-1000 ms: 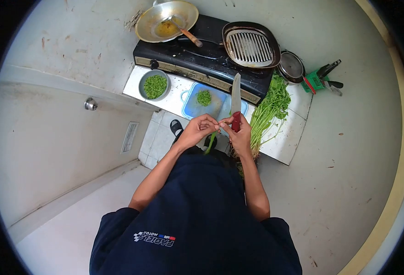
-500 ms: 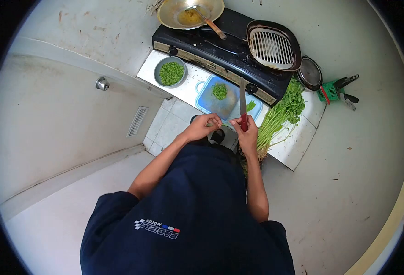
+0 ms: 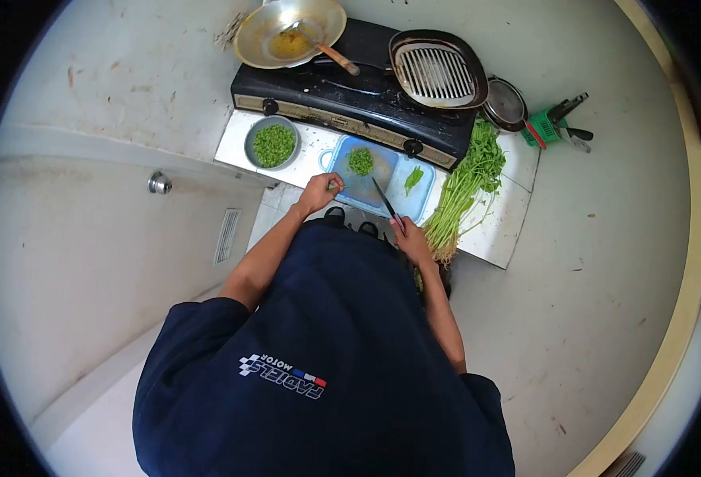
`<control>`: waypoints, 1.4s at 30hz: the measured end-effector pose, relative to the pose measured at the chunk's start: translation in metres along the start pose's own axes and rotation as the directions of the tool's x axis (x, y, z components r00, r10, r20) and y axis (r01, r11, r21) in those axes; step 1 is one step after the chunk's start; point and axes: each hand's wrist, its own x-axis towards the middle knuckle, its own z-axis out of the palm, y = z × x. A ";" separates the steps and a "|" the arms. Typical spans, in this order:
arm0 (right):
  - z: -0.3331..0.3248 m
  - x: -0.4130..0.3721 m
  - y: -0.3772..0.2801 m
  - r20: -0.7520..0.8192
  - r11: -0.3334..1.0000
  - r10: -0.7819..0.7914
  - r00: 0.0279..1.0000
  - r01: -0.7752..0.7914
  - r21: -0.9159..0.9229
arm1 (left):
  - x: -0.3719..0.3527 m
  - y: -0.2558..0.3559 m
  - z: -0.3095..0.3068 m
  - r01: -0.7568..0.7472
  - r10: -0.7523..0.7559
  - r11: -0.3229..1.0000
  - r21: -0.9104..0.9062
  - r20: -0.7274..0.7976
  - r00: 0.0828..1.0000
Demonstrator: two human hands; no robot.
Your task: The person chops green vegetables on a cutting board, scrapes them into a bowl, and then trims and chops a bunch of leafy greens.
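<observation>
My right hand [image 3: 411, 241] is closed around the handle of a knife [image 3: 385, 199], whose blade slants up and left over the front of a blue cutting board [image 3: 425, 201]. My left hand [image 3: 321, 193] is at the board's left front edge, fingers pinched on a thin green stalk, mostly hidden by the fingers. Chopped greens [image 3: 361, 161] lie in a small heap on the board, and a loose green leaf [image 3: 414, 180] rests on its right side. A grey bowl [image 3: 250, 148] of chopped greens [image 3: 274, 146] stands to the left.
Right of the board lies a bunch of leafy greens [image 3: 466, 191] with roots. Behind is a black gas stove [image 3: 342, 103] bearing a wok [image 3: 251, 40] with a wooden-handled utensil [image 3: 337, 59] and a grill pan [image 3: 438, 73]. A small pan [image 3: 505, 103] and green knife basket [image 3: 547, 129] stand at right.
My hands have moved apart. The knife has tipped from upright to slanting left over the board. The camera view has shifted, and the leaf on the board shows more fully.
</observation>
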 end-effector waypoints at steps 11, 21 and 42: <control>0.064 0.027 -0.002 -0.022 0.997 -0.014 1.000 0.013 -0.075 | 0.021 -0.027 -0.014 -0.208 0.207 0.976 0.056 0.030 0.978; 0.075 0.011 -0.045 -0.112 0.983 0.143 0.983 -0.154 -0.103 | 0.026 -0.034 -0.022 -0.312 0.296 0.937 0.156 0.115 0.948; 0.088 0.022 -0.081 -0.071 0.918 0.107 0.992 -0.126 -0.375 | 0.022 -0.035 -0.018 -0.414 0.408 0.901 0.132 0.073 0.910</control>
